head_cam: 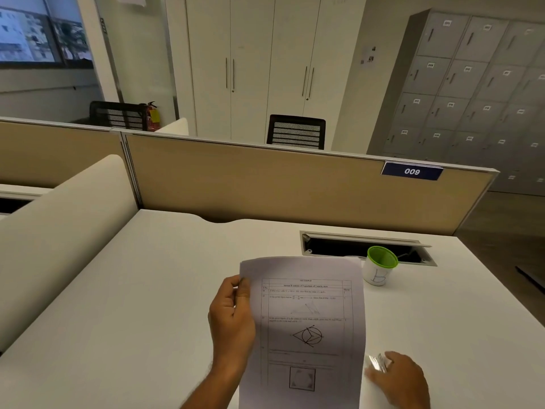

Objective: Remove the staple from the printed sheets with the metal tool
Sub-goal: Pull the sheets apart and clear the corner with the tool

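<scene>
Your left hand (233, 317) holds the printed sheets (303, 329) upright above the near edge of the desk (147, 290), printed side toward you. The thumb and fingers pinch the sheets' left margin near the top left corner; the remaining fingers curl behind the paper. The sheets show a ruled table of questions, a circle-and-lines diagram at mid page and a square figure lower down (the print is too small to read). The staple itself cannot be made out at this size.

Your right hand (401, 379) lies low at the near right of the desk, just beside the sheets' right edge, palm down. Its fingers close around the metal tool (379, 361), a small shiny object whose tip shows past the fingertips (blurred, so its form cannot be told). The tool is apart from the staple corner, well below it.

A white cup with a green rim (379, 268) stands on the desk behind the sheets' upper right corner, just in front of the open cable slot (354, 246) cut near the desk's far edge.

A tan partition (265, 184) runs along the far edge and carries a dark blue plate reading 009 (412, 171) at its right end. A cream rounded divider (67, 225) borders the left edge. Beyond the partition stand a black mesh chair (296, 131), white cupboards (250, 63) and grey lockers (472, 84).
</scene>
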The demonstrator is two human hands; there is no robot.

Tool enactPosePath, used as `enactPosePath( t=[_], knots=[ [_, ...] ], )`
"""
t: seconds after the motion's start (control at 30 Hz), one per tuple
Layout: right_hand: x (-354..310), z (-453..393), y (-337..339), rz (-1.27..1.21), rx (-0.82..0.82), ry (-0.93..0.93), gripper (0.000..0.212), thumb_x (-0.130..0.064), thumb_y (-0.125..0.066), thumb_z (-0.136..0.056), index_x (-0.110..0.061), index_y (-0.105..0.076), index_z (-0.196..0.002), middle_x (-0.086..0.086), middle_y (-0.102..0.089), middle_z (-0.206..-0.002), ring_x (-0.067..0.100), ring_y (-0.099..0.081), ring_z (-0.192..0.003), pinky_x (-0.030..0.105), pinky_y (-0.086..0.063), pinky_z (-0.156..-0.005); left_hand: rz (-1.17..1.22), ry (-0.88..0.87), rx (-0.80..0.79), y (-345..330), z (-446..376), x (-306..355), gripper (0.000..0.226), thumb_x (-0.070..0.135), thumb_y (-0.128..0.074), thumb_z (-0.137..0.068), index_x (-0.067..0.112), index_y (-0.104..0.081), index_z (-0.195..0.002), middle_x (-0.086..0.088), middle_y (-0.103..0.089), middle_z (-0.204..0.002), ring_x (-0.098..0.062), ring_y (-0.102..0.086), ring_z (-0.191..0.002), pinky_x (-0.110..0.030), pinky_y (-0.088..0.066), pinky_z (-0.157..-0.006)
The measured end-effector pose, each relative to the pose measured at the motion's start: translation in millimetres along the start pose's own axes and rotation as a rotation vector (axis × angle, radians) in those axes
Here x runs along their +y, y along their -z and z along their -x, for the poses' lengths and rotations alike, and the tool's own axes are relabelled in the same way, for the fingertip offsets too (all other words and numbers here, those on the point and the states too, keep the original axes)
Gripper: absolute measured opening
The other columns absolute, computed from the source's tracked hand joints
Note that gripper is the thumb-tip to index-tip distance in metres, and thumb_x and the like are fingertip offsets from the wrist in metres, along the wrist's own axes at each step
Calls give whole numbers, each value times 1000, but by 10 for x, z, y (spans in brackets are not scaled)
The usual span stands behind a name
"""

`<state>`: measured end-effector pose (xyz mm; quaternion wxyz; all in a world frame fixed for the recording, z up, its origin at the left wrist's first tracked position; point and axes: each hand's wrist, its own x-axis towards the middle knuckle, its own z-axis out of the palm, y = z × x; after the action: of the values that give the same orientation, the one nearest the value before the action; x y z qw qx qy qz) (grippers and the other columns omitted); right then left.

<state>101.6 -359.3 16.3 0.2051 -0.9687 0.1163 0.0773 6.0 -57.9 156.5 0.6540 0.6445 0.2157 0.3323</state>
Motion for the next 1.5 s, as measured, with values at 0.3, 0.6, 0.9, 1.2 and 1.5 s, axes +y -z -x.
enactPosePath(
  t=[0.3,0.6,0.9,1.2,1.5],
  knots=[
    [-406,533,303,-1179,-410,162,48,-34,-39,-93,-1,-74,-91,28,-72,-96,35,-70,-81,38,-56,-66,16,4,1,-9,-20,10,21,23,-50,-102,19,-66,-87,-2,-67,-79,-14,-56,-67,-27,-46,-59],
    [-541,909,207,-1001,-339,330,13,-22,-85,-63,-19,-81,-74,12,-78,-83,22,-74,-77,19,-57,-66,-12,185,-143,86,-170,-176,10,29,-58,-99,26,-67,-101,-2,-76,-92,-21,-73,-80,-38,-63,-68],
    [-630,696,-81,-1019,-321,119,12,10,-70,-76,4,-73,-85,17,-76,-75,20,-72,-62,22,-56,-52,-305,471,-549,314,-2,-859,38,17,-72,-87,26,-54,-120,-3,-71,-113,-21,-72,-96,-43,-61,-86],
    [-658,451,-461,-830,-377,-36,5,-5,-78,-72,-9,-78,-75,11,-77,-78,34,-72,-80,53,-57,-82,-528,406,-542,297,84,-1228,45,9,-73,-83,26,-52,-118,1,-70,-100,-8,-68,-83,-11,-51,-67],
    [-796,554,-449,-358,-121,-11,46,-39,-83,-62,-18,-43,-54,-7,-49,-52,13,-46,-51,25,-33,-48,-741,427,-484,315,128,-1442,56,26,-80,-74,23,-49,-121,-5,-70,-112,-21,-68,-91,-33,-58,-85]
  ],
)
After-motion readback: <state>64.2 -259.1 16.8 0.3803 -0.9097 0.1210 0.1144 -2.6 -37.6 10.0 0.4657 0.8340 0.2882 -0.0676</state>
